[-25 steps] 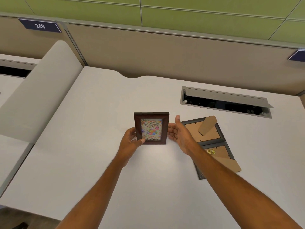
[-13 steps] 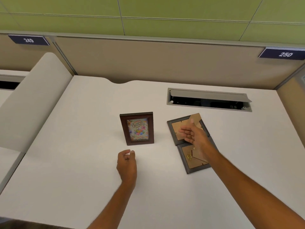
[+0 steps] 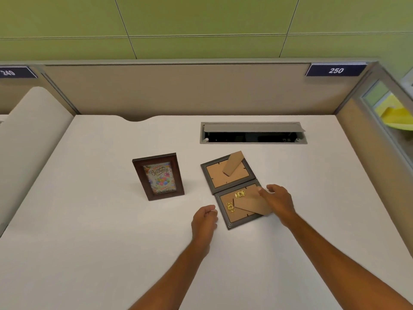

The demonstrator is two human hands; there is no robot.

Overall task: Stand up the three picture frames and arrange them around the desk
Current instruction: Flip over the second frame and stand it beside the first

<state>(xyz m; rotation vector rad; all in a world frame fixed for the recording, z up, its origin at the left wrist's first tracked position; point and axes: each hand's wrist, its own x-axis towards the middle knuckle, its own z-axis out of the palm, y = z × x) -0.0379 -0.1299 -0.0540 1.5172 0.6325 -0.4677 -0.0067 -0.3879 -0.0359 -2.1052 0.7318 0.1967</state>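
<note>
Dark brown wooden picture frame (image 3: 158, 176): released, now standing unheld.
Left hand (image 3: 204, 220): off it, loosely curled beside the nearer grey face-down frame (image 3: 232, 221).
Right hand (image 3: 279, 202): shifted onto that frame's brown cardboard stand (image 3: 252, 204).

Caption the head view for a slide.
Brown frame stands; far grey frame and near grey frame lie face down, right hand at the near one.

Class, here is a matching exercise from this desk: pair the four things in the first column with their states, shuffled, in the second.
1 brown birthday frame
2 far grey frame
3 near grey frame
4 cable hatch

A lid raised
B face down, right hand touching it
C standing upright
D face down, untouched

Pairs: 1-C, 2-D, 3-B, 4-A
</note>
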